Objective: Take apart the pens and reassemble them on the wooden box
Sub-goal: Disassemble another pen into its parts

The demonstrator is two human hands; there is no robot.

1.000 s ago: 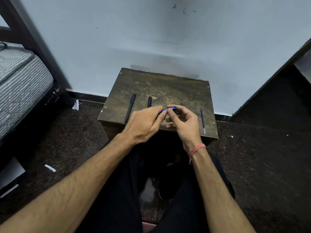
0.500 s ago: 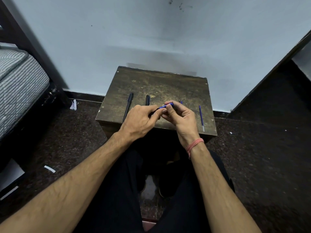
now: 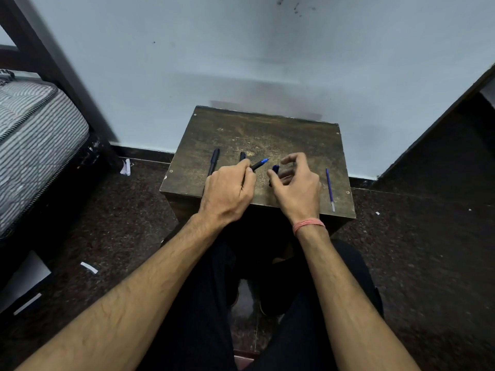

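The wooden box (image 3: 267, 129) stands against the wall in front of me. My left hand (image 3: 227, 188) grips a black pen barrel (image 3: 257, 165) whose blue tip points up and to the right. My right hand (image 3: 296, 183) is a short gap to its right, thumb and curled fingers pinching a dark blue cap (image 3: 276, 168). A whole black pen (image 3: 213, 161) lies at the left of the box. A second dark pen part (image 3: 242, 155) pokes out behind my left hand. A thin blue refill (image 3: 329, 187) lies near the right edge.
A striped mattress (image 3: 34, 135) on a dark bed frame is at the left. Paper scraps (image 3: 89, 267) lie on the dark speckled floor. My legs in black trousers sit below the box. A dark panel (image 3: 442, 135) rises at the right.
My hands, joined on the pen's blue tip before, have drawn apart. The left keeps the barrel with its tip bare; the right has moved right and now pinches the cap.
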